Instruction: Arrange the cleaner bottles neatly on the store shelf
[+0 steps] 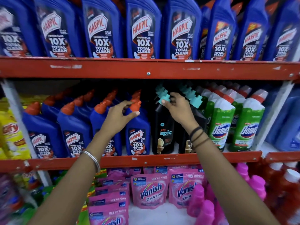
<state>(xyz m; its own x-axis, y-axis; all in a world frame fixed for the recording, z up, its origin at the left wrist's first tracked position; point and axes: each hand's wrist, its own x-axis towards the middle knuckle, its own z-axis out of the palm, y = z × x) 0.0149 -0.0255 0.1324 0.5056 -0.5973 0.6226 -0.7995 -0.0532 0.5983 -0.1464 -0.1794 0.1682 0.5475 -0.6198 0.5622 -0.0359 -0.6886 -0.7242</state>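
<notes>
Shelf: red metal store shelf (146, 160) carrying upright bottles.
Black Spic bottle (163, 127): standing vertical, teal cap (164, 99) tilting up-left.
Right hand (178, 109): grip pinching teal cap.
Left hand (120, 116): grip spreading beside blue Harpic bottle (138, 132).

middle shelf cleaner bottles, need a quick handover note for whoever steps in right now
Left hand: open, fingers curled at the red cap of the front Harpic bottle, not clearly gripping.
Right hand: closed on the teal cap of the front black Spic bottle, which leans left.
Done: the blue Harpic rows and the green Domex bottles stand upright in rows facing front.
Left: straighten the Spic bottle, line it up with the black bottles behind it, and check the Harpic beside it.
</notes>
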